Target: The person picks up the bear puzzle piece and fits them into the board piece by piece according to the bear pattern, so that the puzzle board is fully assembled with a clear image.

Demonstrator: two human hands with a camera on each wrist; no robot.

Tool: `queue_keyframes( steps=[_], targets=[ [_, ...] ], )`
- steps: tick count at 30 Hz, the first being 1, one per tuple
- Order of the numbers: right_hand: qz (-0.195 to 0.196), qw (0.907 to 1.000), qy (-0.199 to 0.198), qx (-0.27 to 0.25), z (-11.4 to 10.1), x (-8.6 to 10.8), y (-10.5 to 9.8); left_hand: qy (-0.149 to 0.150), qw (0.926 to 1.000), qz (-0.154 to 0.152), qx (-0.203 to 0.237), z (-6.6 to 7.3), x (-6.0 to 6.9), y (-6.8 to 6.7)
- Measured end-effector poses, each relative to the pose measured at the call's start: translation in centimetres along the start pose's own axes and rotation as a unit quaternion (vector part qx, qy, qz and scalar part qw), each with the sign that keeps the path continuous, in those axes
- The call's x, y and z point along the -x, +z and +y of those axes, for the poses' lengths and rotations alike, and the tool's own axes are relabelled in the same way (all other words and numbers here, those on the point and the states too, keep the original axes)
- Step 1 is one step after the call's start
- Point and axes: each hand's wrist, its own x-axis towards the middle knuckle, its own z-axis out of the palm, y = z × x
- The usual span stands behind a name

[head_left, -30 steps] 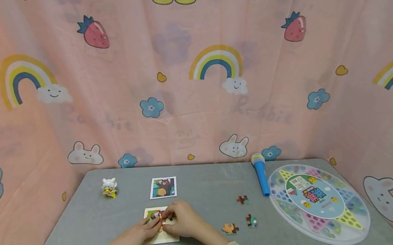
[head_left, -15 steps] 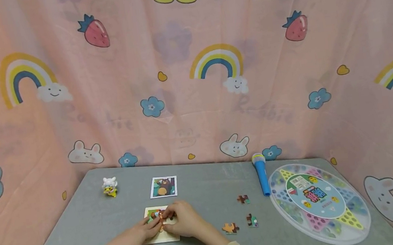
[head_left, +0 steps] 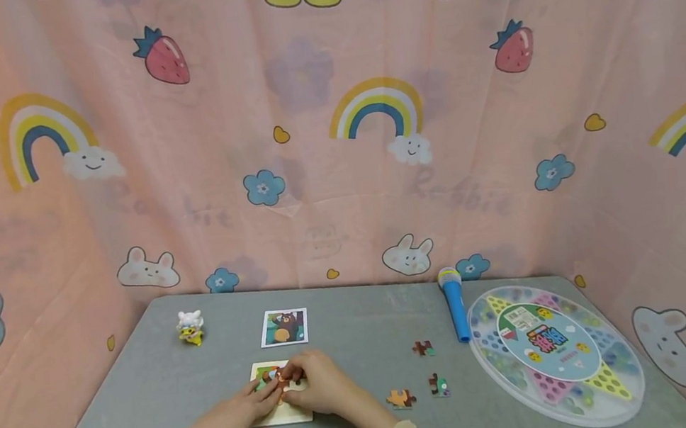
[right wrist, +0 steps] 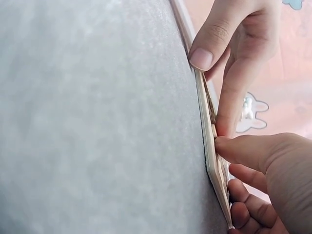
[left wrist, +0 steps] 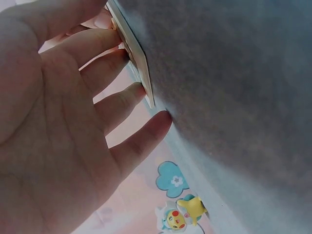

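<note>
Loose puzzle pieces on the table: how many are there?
3, all right of the right hand: a far brown piece, a near orange piece, and a greenish piece to its right. The hand may hide more.

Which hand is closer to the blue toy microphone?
The right hand. It's on the right part of the puzzle board, left of the blue toy microphone. The left hand is farther left, touching the board.

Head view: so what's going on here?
A person is working on a jigsaw puzzle, with the left hand and right hand both touching it; whether the right pinches a piece is unclear. Three loose jigsaw pieces lie off to the right, so it looks unfinished. A bear picture card lies just beyond the puzzle.
</note>
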Motion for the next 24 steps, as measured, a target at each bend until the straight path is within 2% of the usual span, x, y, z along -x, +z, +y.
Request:
queue_keyframes(
  steps=[8, 13, 18, 24],
  targets=[
    [0.004, 1.0000, -0.003, -0.005, 0.1, 0.0, 0.3, 0.000, 1.0000, 0.000, -0.007, 0.1, 0.1, 0.1],
    [-0.018, 0.9998, -0.006, -0.003, 0.0, 0.5, -0.3, -0.005, 1.0000, -0.007, -0.005, 0.2, 0.0, 0.3],
    [-0.040, 0.9989, 0.005, -0.024, 0.1, 1.7, -1.8, -0.011, 0.9999, -0.011, 0.002, 0.3, -0.1, 0.5],
    [-0.006, 0.9991, 0.031, -0.028, 1.9, 3.7, -5.0, -0.022, 0.9997, -0.004, 0.005, 0.1, -0.3, 0.3]
  ],
)
